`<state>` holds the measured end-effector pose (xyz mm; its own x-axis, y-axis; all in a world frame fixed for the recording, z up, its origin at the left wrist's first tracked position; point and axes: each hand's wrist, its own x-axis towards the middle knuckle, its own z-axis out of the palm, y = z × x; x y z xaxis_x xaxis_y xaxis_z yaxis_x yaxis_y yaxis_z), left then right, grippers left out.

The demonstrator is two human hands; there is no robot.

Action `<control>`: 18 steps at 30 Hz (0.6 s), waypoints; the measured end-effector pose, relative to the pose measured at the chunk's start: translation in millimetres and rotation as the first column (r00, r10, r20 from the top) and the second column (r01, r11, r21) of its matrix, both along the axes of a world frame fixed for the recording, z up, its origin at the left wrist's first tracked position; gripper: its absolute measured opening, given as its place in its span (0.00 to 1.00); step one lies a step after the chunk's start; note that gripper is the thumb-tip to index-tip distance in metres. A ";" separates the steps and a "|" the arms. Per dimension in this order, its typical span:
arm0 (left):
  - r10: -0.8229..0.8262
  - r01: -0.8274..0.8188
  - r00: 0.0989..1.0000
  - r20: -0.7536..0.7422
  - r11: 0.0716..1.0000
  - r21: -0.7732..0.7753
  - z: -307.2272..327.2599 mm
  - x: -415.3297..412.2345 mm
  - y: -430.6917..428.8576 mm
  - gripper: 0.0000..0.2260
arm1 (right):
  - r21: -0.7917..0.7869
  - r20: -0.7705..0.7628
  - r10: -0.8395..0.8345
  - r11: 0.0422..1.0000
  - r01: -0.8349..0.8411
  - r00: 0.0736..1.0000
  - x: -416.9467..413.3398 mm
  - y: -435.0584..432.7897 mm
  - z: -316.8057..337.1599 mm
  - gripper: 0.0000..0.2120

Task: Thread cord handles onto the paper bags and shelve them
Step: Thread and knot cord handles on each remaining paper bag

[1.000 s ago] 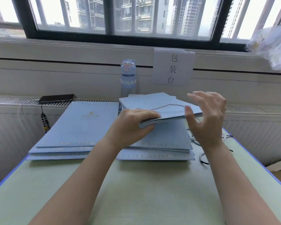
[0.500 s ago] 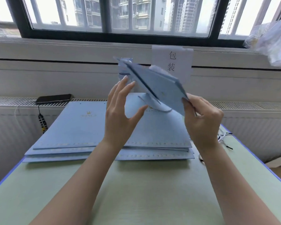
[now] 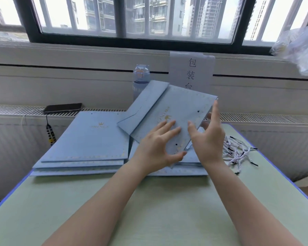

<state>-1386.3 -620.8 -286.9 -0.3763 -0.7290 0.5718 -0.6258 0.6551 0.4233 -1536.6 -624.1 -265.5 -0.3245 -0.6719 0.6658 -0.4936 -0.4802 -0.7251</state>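
Blurred, cropped wrapping [image 3: 299, 48], perhaps plastic

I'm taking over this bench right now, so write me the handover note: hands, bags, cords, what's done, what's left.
Left hand: flat, fingers spread, on the face of the bag.
Right hand: pinches that bag's right edge, thumb in front.
Things: the bag is tilted in the air above the right pile; the left pile lies beside it; loose cords lie on the table at right.
Done: cannot tell; no shelf in view.
Left: both holes on the bag's facing side are empty, so thread a cord, then work through the piles and shelve.
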 end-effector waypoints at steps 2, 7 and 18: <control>-0.025 0.026 1.000 -0.012 0.997 0.066 2.3 -1.8 1.9 0.31 | 0.055 -0.047 -0.048 0.997 0.051 0.998 -3.7 -2.9 0.4 0.39; -0.066 0.028 0.978 0.198 0.981 0.191 7.1 8.5 1.8 0.25 | 0.182 -0.216 -0.242 0.942 0.282 0.946 -34.6 -7.7 9.4 0.14; -0.143 0.039 0.956 0.255 0.927 0.372 11.0 21.9 -3.0 0.21 | 0.712 -0.534 0.092 0.585 0.388 0.841 -88.7 -19.4 -12.8 0.05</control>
<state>-1364.4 -623.8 -275.9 -0.5541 -0.8201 0.1429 -0.6957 0.5504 0.4616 -1625.3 -643.5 -278.3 -0.2825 -0.9593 -0.0018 -0.8750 0.2584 -0.4094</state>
